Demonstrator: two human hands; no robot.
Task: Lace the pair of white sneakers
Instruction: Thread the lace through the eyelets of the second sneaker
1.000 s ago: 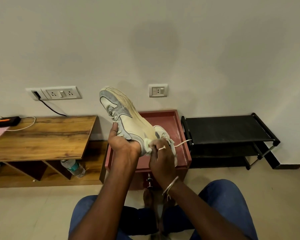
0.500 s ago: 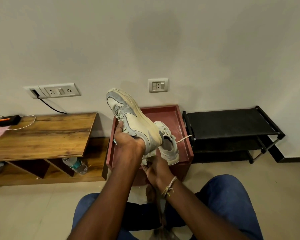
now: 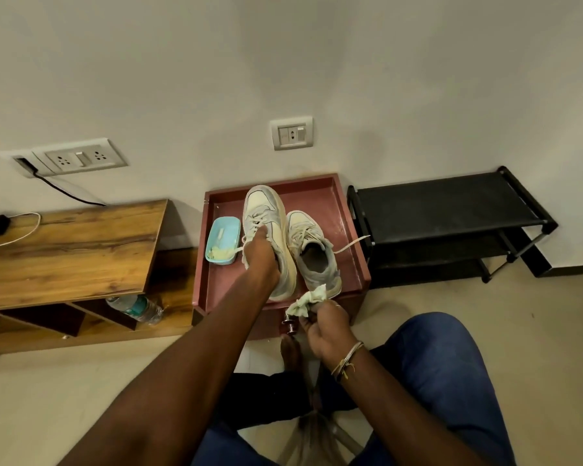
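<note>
Two white sneakers stand side by side on a red tray-topped stool (image 3: 347, 210). My left hand (image 3: 260, 253) grips the left sneaker (image 3: 266, 210) at its tongue and laces, toe pointing to the wall. The right sneaker (image 3: 312, 247) stands free beside it, one loose lace end (image 3: 354, 243) trailing to the right across the tray. My right hand (image 3: 323, 327) is in front of the stool, below the sneakers' heels, and pinches a crumpled pale cloth (image 3: 308, 299).
A light blue dish (image 3: 223, 240) with yellowish paste lies on the tray left of the sneakers. A wooden low table (image 3: 68, 250) stands to the left with a water bottle (image 3: 137, 307) under it. A black shoe rack (image 3: 451, 213) stands to the right. My knees are below.
My left hand has brought the raised sneaker down onto the tray next to the other one. My right hand with the cloth has come away from the shoe. The blue dish is now uncovered.
</note>
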